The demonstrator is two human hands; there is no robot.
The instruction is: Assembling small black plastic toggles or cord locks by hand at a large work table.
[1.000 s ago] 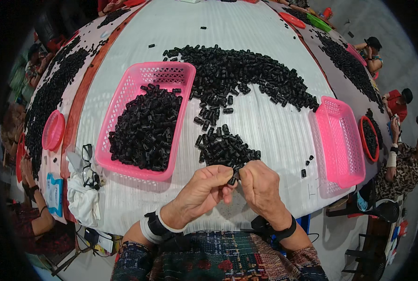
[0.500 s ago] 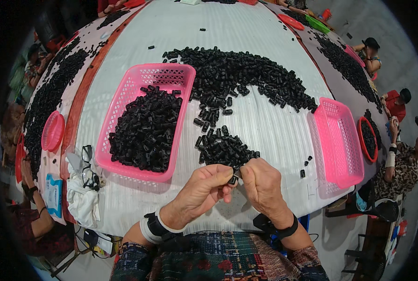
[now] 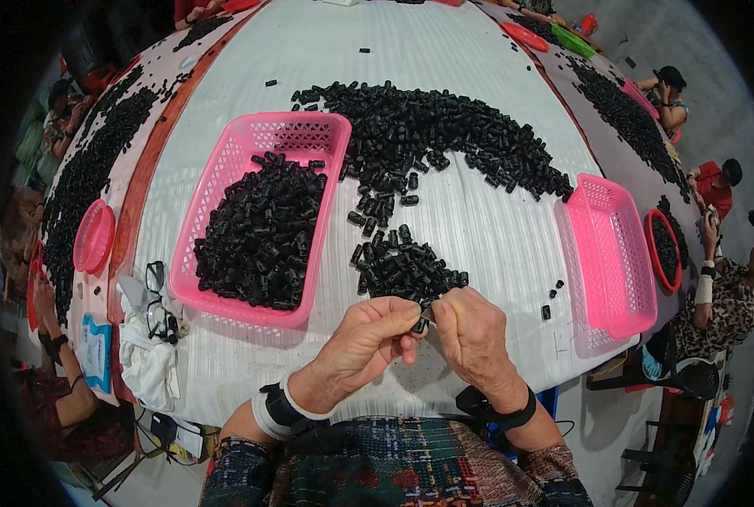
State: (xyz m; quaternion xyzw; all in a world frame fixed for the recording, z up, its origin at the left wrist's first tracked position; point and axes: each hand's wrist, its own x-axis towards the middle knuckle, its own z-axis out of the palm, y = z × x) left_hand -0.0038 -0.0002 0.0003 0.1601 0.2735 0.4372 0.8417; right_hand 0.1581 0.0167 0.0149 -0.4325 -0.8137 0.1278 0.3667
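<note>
My left hand [image 3: 375, 332] pinches a small black part [image 3: 422, 325] between thumb and fingers, just on my side of the small black pile [image 3: 407, 269], while my right hand [image 3: 476, 336], curled closed beside it, seems to grip a thin tool [image 3: 428, 311], mostly hidden.

Large basket [image 3: 225, 304]: we see it left on the surface [image 3: 499, 245], parts [image 3: 263, 232] inside.
Small basket [image 3: 609, 262]: we find it at the right edge.
Long heap [image 3: 445, 127]: farther back, stretching from one basket toward the other.
Small heap [image 3: 407, 269]: before it, just beyond the hands [image 3: 373, 334].
Glasses [image 3: 155, 314]: on cloth [image 3: 150, 372], left of the large basket.
</note>
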